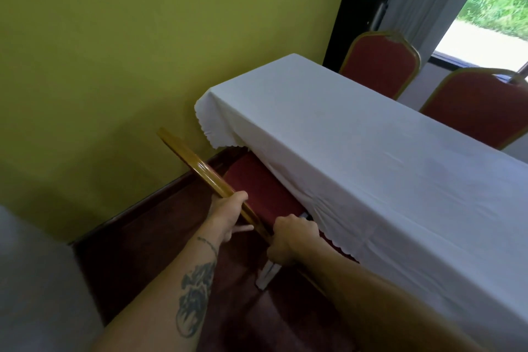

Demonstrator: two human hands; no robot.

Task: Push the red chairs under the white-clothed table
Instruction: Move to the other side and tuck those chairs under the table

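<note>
A red chair with a gold frame stands at the near side of the white-clothed table. Its seat reaches partly under the hanging cloth. My left hand grips the gold top rail of the chair back. My right hand holds the same backrest lower down, close to the cloth's scalloped edge. On the far side two more red chairs stand against the table, their backs showing above the top.
A yellow-green wall with a dark skirting board runs close on the left. The floor is dark red-brown. A window with a dark frame is at the back right. A grey blurred shape fills the lower left corner.
</note>
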